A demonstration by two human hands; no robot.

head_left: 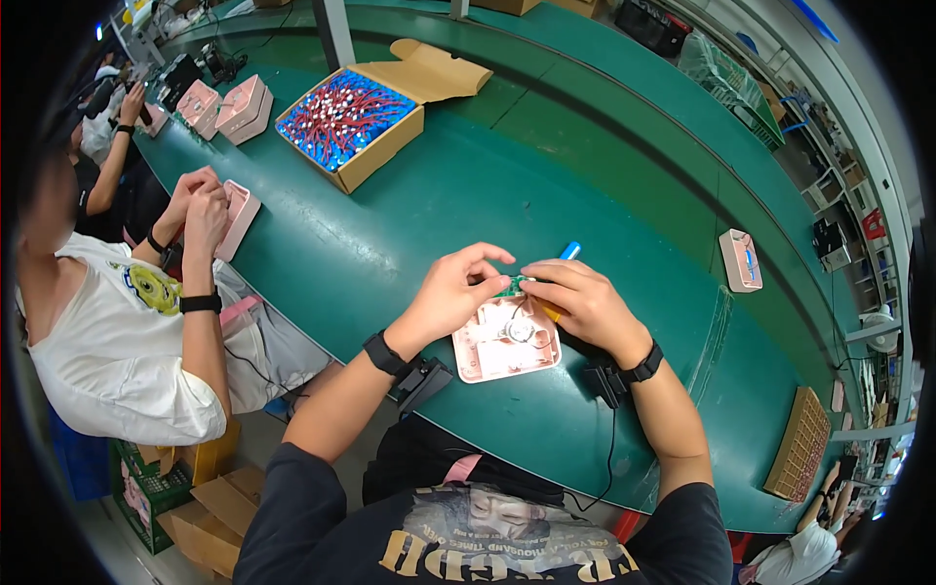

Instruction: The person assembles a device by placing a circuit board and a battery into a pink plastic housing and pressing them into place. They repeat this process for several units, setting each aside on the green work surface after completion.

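One head-worn fisheye view faces downward and forward, close above the long, green, flat-topped workbench (pixel 390 229).

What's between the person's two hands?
Head view: a small green circuit board, at the far edge of the pink case.

You have bright, rather even light on the table (pixel 390 214), with a pale glare on its left part. Inside the shell (pixel 486 357), the pink is almost washed out. Straight lines bend toward the rim, corners are black, distant details look soft.
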